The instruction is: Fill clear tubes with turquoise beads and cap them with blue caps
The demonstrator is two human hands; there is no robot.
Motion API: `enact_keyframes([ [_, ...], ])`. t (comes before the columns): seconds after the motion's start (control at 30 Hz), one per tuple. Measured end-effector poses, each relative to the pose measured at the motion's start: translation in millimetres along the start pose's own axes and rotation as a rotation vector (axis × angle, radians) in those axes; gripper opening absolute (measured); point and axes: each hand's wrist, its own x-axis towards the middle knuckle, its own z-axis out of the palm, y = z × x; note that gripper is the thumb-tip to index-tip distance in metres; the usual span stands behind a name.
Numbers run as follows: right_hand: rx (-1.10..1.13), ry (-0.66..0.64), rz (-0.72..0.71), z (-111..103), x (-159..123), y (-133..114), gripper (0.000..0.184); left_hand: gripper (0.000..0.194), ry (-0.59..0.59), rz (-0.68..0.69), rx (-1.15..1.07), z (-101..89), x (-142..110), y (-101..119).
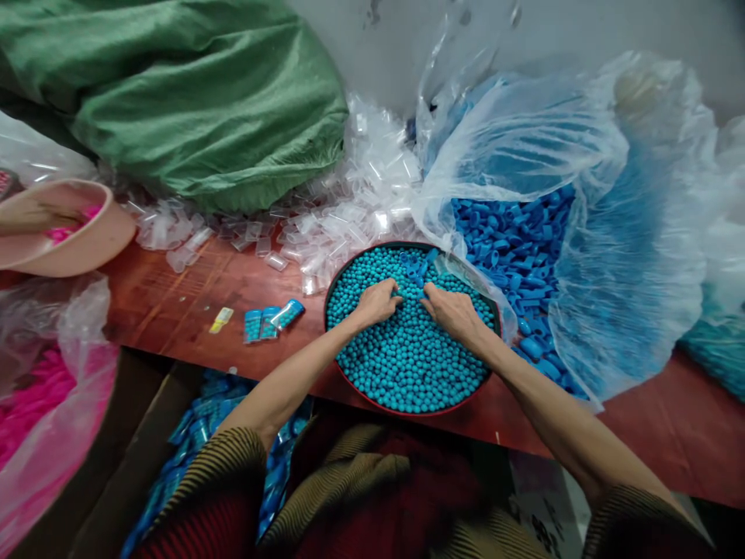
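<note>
A round tray (407, 410) with a dark red rim is filled with small turquoise balls (407, 365). My left hand (378, 303) is over the balls with its fingers curled and pinched; whatever they hold is hidden. Facing it, my right hand (451, 310) also has its fingers closed, and I cannot make out what is in them. Just beyond the fingertips, several blue plastic caps (414, 268) lie on the balls. Left of the tray are 3 small clear containers (268, 322) filled with turquoise balls and topped in blue.
Clear empty containers (331, 233) are heaped behind the tray. An open plastic bag of blue caps (506, 248) spills onto the red table (157, 303) at right. A green sack (203, 101) stands behind. Another person's hand (43, 213) reaches into a pink basin (98, 241). Filled containers (203, 419) sit below the table.
</note>
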Motion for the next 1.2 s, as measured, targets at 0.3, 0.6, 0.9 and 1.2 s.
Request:
enact_keyframes([
  [0.3, 0.721, 0.302, -0.071, 25, 16, -8, 0.030, 0.010, 0.047, 0.110, -0.378, 0.9, 0, -13],
  [0.6, 1.191, 0.187, 0.116, 17, 6, -11, 0.028, 0.037, -0.133, 0.040, -0.866, 7.3, -18, -4],
  [0.9, 1.203, 0.285, 0.176, 10, -3, -22, 0.029, 0.054, -0.083, -0.021, -1.085, 4.3, -38, 10],
  [1.2, 0.933, 0.271, -0.153, 7, -17, -17, 0.027, 0.031, 0.061, -0.133, -1.067, 9.2, -51, 17],
])
